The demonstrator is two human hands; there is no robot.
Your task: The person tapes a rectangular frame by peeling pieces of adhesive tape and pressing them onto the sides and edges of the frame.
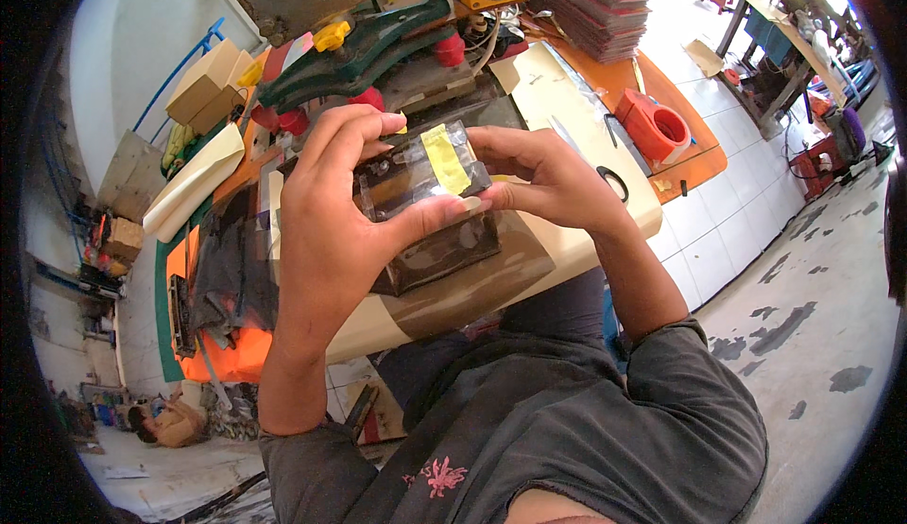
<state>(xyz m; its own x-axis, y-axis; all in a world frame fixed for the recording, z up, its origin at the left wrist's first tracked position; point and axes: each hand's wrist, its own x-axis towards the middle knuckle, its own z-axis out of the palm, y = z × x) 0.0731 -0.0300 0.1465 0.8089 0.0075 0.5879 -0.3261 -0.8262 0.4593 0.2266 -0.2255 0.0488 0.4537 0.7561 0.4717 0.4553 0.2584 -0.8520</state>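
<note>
Right now, nearest us, the left hand (pixel 331 188) arches wide around the left side of a dark see-through box (pixel 397 181), its thumb reaching along the near side. The right hand (pixel 553 179) is part-closed, thumb and fingers pinching the right end. We find the box by the near edge of the bench (pixel 705 158), over a brown film sheet (pixel 510 271); whether they touch, we cannot tell. A yellow strip (pixel 446 160) already lies across its top, so we judge that taping at least begun; letting go remains, and any unfinished sides are hidden from us. Farther off, we see black-handled scissors (pixel 614 182), then a red ring-shaped holder (pixel 635 120) toward the right edge, and a green frame (pixel 402 53) toward the far edge.
</note>
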